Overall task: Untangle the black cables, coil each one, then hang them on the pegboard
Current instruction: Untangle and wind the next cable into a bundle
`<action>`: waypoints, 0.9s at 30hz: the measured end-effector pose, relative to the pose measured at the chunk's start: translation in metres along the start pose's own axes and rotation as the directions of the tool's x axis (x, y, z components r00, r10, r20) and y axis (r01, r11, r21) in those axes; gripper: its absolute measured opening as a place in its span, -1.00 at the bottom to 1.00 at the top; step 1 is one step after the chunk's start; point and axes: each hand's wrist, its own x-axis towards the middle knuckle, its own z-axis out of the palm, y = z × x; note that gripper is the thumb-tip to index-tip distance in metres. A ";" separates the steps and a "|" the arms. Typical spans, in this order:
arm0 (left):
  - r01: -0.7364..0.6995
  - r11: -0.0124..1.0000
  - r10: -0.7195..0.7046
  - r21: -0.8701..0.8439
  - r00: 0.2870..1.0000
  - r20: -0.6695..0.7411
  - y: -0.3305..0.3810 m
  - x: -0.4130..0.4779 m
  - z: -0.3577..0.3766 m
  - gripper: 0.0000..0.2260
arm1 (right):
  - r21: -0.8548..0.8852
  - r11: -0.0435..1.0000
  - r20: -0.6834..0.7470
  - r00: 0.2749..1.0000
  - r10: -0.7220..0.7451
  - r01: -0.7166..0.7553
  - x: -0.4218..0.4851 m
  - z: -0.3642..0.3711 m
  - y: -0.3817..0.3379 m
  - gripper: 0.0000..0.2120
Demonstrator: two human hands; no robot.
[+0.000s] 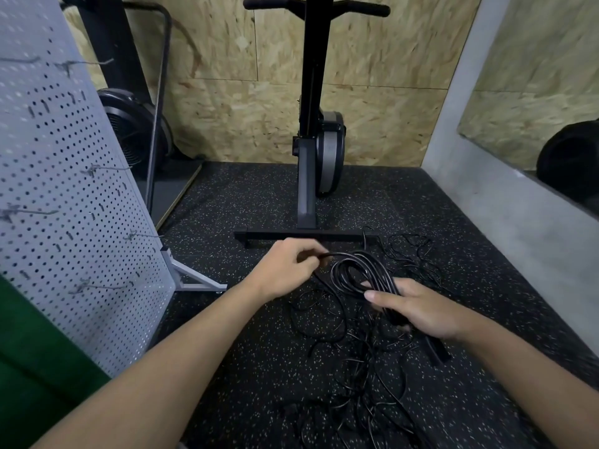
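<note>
Head view. Clamping black coil (356,270) in right hand (418,309), just in front of machine base bar (304,235), fingers curled round loops to stop them springing apart. Pinching free strand (327,254) in left hand (285,270), left of coil, likely to lay next loop. Leaving tangled cables (350,367) on floor, nearer than bar. Pegboard (64,189) left of bar, hooks (97,288) bare, ready for hanging.

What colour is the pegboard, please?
The pegboard is light grey with dark holes; head view.
</note>
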 end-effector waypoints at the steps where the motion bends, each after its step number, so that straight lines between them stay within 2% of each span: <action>1: 0.035 0.999 -0.036 0.029 0.999 0.036 -0.006 -0.001 0.002 -0.74 | 0.013 1.000 -0.030 1.000 -0.001 0.001 0.001 -0.002 0.003 -0.61; 4: 0.069 0.996 -0.071 0.056 0.996 0.049 -0.017 -0.005 0.011 -0.77 | -0.007 1.000 -0.139 0.990 0.006 -0.007 0.001 -0.003 0.005 -0.31; 5: 0.075 0.997 -0.076 0.031 0.996 0.035 -0.017 -0.004 0.014 -0.78 | -0.033 0.999 -0.174 0.985 -0.005 -0.001 0.001 -0.002 0.004 -0.35; 7: 0.101 0.992 -0.101 -0.073 0.995 0.003 -0.010 -0.002 0.017 -0.81 | -0.033 0.999 -0.248 0.968 -0.037 0.029 0.003 -0.001 0.003 -0.61; 9: 0.134 0.956 -0.150 -0.261 0.988 -0.040 0.004 0.001 0.018 -0.81 | -0.025 0.997 -0.291 0.954 -0.077 0.073 0.004 0.000 -0.001 -0.81; 10: 0.139 0.923 -0.167 -0.359 0.985 -0.049 0.011 0.002 0.019 -0.82 | -0.033 0.996 -0.310 0.946 -0.092 0.086 0.004 0.000 -0.002 -0.85; 13: 0.176 0.808 -0.227 -0.562 0.974 -0.021 0.029 -0.001 0.026 -0.84 | -0.031 0.995 -0.355 0.929 -0.104 0.100 0.007 0.004 -0.001 -0.72; 16: 0.227 0.713 -0.290 -0.664 0.957 0.017 0.035 -0.005 0.037 -0.89 | -0.084 0.992 -0.368 0.923 -0.115 0.090 0.010 0.009 0.000 -0.64; 18: 0.239 0.672 -0.305 -0.701 0.952 0.032 0.038 -0.006 0.041 -0.91 | -0.135 0.989 -0.358 0.927 -0.109 0.064 0.010 0.011 0.001 -0.62; 21: 0.260 0.655 -0.287 -0.709 0.954 0.085 0.038 -0.008 0.045 -0.80 | -0.147 0.988 -0.344 0.935 -0.087 0.038 0.012 0.012 0.003 -0.64; 27: 0.266 0.746 -0.235 -0.610 0.963 0.132 0.039 -0.011 0.051 -0.42 | -0.220 0.973 -0.329 0.934 -0.140 0.069 0.017 0.019 0.007 -0.73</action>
